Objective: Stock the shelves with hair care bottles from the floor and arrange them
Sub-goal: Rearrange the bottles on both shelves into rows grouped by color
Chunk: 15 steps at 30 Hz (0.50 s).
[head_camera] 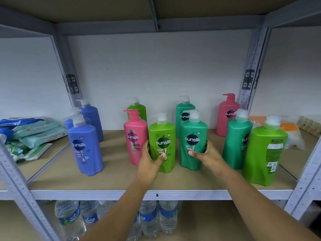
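We've got both hands on front-row pumps: left hand [149, 158] curls round the upright lime green bottle [162, 143], right hand [205, 154] grips the upright teal bottle [193, 141] just beside it. Bottles nearly touching; pink bottle [134, 136] crowds left. Behind, more bottles on shelf [111, 181].

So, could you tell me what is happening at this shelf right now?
A person is arranging Sunsilk pump bottles on the shelf. The left hand grips the light green bottle, and the right hand grips the teal bottle beside it. Both stand upright at the front, with blue, pink and green bottles around them.
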Motion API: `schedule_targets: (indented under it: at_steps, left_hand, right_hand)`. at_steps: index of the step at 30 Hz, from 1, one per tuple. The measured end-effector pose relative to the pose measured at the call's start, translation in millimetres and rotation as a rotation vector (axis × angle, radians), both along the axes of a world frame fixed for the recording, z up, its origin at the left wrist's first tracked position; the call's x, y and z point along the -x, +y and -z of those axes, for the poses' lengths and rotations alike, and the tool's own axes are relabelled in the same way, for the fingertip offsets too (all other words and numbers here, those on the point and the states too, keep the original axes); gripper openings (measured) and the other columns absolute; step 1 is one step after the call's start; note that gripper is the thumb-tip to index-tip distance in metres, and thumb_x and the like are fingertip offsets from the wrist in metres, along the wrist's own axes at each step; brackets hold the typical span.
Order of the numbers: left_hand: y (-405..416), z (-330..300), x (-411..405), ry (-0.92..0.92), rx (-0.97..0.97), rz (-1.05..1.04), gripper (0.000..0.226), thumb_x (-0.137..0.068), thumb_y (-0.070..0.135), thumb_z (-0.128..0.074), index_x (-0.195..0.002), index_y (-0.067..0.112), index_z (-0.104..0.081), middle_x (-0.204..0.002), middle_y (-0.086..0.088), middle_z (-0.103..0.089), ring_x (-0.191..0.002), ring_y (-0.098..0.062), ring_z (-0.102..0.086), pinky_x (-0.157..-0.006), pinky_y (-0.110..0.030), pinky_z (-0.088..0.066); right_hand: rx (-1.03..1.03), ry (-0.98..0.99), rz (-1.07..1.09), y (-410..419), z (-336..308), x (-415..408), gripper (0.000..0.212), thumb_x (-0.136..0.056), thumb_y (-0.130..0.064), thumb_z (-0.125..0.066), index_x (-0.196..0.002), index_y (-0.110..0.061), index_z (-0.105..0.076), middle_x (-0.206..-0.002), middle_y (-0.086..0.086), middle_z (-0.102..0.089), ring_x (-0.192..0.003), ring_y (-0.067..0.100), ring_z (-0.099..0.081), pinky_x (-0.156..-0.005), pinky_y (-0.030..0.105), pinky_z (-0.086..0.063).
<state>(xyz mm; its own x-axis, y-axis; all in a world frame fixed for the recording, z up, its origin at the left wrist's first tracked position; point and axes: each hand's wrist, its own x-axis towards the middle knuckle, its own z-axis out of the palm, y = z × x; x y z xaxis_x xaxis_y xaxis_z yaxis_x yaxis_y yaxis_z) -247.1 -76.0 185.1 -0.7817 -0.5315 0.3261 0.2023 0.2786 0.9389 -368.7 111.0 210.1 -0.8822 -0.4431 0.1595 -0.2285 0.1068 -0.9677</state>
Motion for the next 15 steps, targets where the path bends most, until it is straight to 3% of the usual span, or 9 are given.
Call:
schedule_targets:
  at_steps: [3, 5, 7, 9, 11, 13, 15]
  left_hand:
    - [38.5, 16.9, -21.2, 0.098, 0.264, -0.263, 0.063, -0.086, 0.013, -0.066, -0.141, 0.02, -0.035, -0.139, 0.004, -0.042, -0.13, -0.007, -0.039, -0.112, -0.023, -0.029]
    - [65.1, 21.7, -26.7, 0.162, 0.369, -0.24, 0.051, -0.087, 0.013, -0.059, -0.135, 0.018, -0.043, -0.134, 0.003, -0.044, -0.126, -0.007, -0.04, -0.109, -0.019, -0.031]
    - [80.7, 23.5, -20.2, 0.103, 0.334, -0.113, 0.045, -0.088, 0.02, -0.054, -0.132, 0.022, -0.046, -0.13, 0.007, -0.049, -0.121, -0.007, -0.046, -0.103, -0.031, -0.041]
    - [87.2, 21.2, -5.0, 0.011, 0.244, -0.016, 0.048, -0.089, 0.024, -0.055, -0.135, 0.024, -0.044, -0.132, 0.012, -0.049, -0.122, -0.002, -0.046, -0.105, -0.034, -0.041]
    - [92.2, 16.5, 10.1, -0.022, 0.142, 0.038, 0.055, -0.091, 0.022, -0.058, -0.142, 0.02, -0.036, -0.137, 0.019, -0.043, -0.123, 0.013, -0.041, -0.108, -0.019, -0.035]
    - [96.0, 11.3, 22.9, -0.044, 0.07, 0.057, 0.062, -0.092, 0.016, -0.059, -0.146, 0.015, -0.028, -0.132, 0.025, -0.038, -0.111, 0.026, -0.038, -0.1, -0.004, -0.03]
    - [95.8, 10.8, 37.0, -0.061, 0.014, 0.044, 0.062, -0.092, 0.013, -0.06, -0.144, 0.016, -0.028, -0.125, 0.027, -0.044, -0.108, 0.019, -0.045, -0.103, -0.012, -0.036]
  right_hand:
    - [0.008, -0.008, 0.02, -1.6, 7.9, -0.1, 0.059, -0.073, -0.012, -0.08, -0.124, -0.014, -0.049, -0.115, 0.001, -0.065, -0.103, 0.014, -0.063, -0.088, 0.029, -0.05]
    - [0.002, 0.003, 0.012, 0.8, 9.8, 1.3, 0.058, -0.074, -0.015, -0.08, -0.124, -0.014, -0.051, -0.114, -0.001, -0.065, -0.101, 0.011, -0.062, -0.084, 0.025, -0.051]
    - [-0.004, 0.017, -0.003, 4.6, 8.9, 2.0, 0.051, -0.077, -0.015, -0.078, -0.121, -0.017, -0.053, -0.112, -0.003, -0.065, -0.098, 0.005, -0.061, -0.079, 0.018, -0.049]
    - [0.013, 0.021, 0.004, 10.0, 8.2, 5.7, 0.048, -0.08, -0.015, -0.075, -0.122, -0.018, -0.054, -0.115, -0.003, -0.065, -0.102, 0.008, -0.061, -0.083, 0.019, -0.047]
    - [0.026, 0.034, 0.017, 16.7, 4.1, 10.1, 0.05, -0.082, -0.013, -0.073, -0.128, -0.017, -0.053, -0.118, -0.002, -0.064, -0.107, 0.011, -0.06, -0.09, 0.023, -0.046]
    - [0.025, 0.047, 0.012, 21.4, -1.2, 14.5, 0.051, -0.083, -0.009, -0.071, -0.129, -0.014, -0.052, -0.121, 0.002, -0.064, -0.109, 0.013, -0.06, -0.095, 0.027, -0.046]
    - [0.009, 0.059, 0.002, 22.3, -3.3, 18.7, 0.048, -0.084, -0.006, -0.069, -0.128, -0.012, -0.052, -0.119, 0.004, -0.064, -0.108, 0.014, -0.06, -0.096, 0.027, -0.046]
